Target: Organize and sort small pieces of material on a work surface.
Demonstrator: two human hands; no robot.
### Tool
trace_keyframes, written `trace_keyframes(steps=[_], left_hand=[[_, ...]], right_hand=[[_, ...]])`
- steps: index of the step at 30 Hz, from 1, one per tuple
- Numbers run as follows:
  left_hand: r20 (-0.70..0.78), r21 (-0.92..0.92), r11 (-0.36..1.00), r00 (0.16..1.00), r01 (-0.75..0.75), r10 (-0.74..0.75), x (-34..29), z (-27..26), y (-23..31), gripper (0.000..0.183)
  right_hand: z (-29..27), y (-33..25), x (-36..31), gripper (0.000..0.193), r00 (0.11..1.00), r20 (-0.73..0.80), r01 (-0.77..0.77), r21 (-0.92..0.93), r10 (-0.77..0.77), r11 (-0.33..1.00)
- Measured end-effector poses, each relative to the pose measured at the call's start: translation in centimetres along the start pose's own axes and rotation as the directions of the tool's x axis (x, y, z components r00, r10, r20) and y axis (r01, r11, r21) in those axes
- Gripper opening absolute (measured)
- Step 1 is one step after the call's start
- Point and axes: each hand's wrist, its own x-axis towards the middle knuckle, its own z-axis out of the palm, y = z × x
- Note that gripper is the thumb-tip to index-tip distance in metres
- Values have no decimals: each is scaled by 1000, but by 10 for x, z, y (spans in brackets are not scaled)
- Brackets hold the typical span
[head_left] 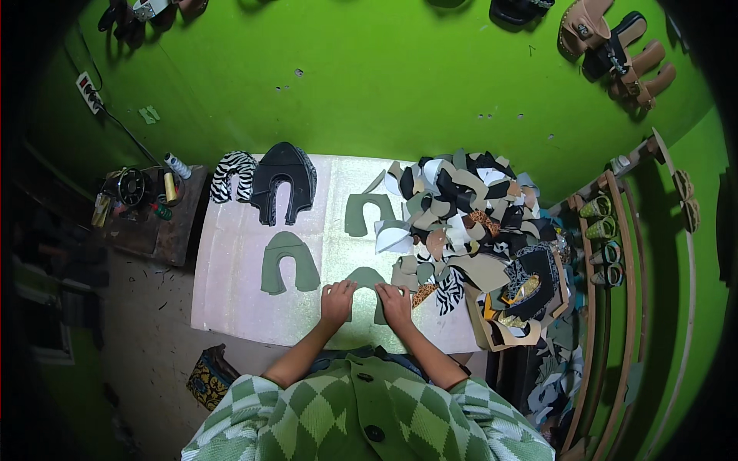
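A green U-shaped shoe-upper piece [364, 276] lies at the near edge of the table, its curve facing away from me. My left hand [337, 303] grips its left leg, fingers closed around the edge. On the opposite leg my right hand [394, 304] is closed in the same way. Parts of both legs are hidden under my fingers. A similar green U-shaped piece [290, 263] lies flat to the left, and another green piece [367, 213] rests farther back, beside the scraps.
Behind on the left sit black U-shaped pieces [283, 184] and zebra-print pieces [232, 178]. A large heap of offcuts [461, 192] covers the table's right side, with an open cardboard box [500, 330] near its front. A sewing machine table [165, 230] stands left; a wooden shoe rack [632, 292] stands right.
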Motion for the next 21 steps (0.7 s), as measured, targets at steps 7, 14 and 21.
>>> trace_keyframes(steps=[7,14,21], left_hand=[[61,-172,932,948,319,-313,28,-6,7,16],[61,-412,703,787,580,-614,25,9,2,21],[303,-381,567,678,731,-670,29,14,-8,21]], right_hand=[[-1,1,26,17,956,-42,-267,287,291,920],[11,11,28,27,789,-19,-543,445,614,712],[29,26,27,26,758,147,-630,418,636,654]])
